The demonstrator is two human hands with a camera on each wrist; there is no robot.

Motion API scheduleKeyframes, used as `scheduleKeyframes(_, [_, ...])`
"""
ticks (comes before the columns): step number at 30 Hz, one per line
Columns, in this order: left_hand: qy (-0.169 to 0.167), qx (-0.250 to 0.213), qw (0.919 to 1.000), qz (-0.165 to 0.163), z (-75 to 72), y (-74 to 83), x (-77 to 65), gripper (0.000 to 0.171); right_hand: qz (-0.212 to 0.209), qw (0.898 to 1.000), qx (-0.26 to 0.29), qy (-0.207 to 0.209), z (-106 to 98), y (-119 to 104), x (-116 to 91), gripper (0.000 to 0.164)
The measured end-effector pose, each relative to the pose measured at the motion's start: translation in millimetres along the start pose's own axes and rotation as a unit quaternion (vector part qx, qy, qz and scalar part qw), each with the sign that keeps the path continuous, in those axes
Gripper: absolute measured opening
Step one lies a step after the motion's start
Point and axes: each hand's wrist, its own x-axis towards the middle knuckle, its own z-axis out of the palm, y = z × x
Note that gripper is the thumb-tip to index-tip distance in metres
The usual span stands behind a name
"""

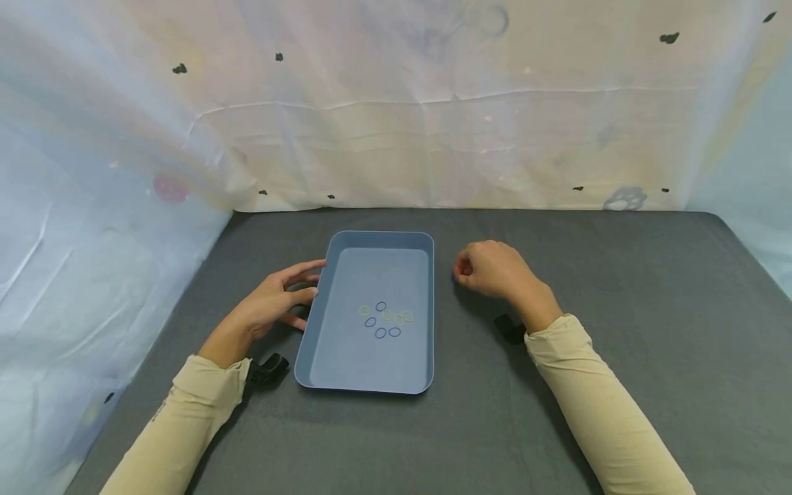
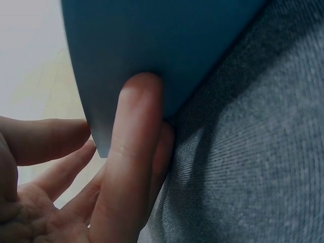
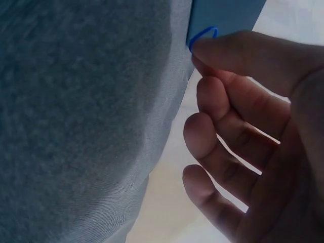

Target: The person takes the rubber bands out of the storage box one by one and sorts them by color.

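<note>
A shallow blue-grey tray (image 1: 365,364) sits on the grey table, and several small dark blue and yellow rubber bands (image 1: 381,306) lie loose on its floor. My left hand (image 1: 269,302) rests against the outside of the tray's left wall. In the left wrist view its extended fingers (image 2: 136,116) touch the wall close to the cloth. To the right of the tray is my right hand (image 1: 495,268), low over the table. Thumb and forefinger pinch a blue rubber band (image 3: 203,32), seen in the right wrist view; the other fingers are loosely curled.
Dark grey cloth (image 1: 619,330) covers the table around the tray. Behind it hangs a pale patterned curtain (image 1: 433,137), with another sheet (image 1: 74,240) along the left side. A black wrist camera (image 1: 268,370) is on the left wrist, another (image 1: 510,328) on the right.
</note>
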Motion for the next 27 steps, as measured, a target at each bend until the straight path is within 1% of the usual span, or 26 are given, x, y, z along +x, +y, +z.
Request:
scheduleKeyframes(16, [0.004, 0.003, 1.0000, 0.004, -0.9, -0.6, -1.2, 0.058, 0.008, 0.999, -0.004, -0.036, 6.6, 1.0, 2.4, 0.007])
scheduleKeyframes(27, [0.005, 0.003, 1.0000, 0.003, -0.6, -0.2, -0.3, 0.058, 0.010, 0.999, 0.007, -0.045, 8.6, 3.5, 3.8, 0.007])
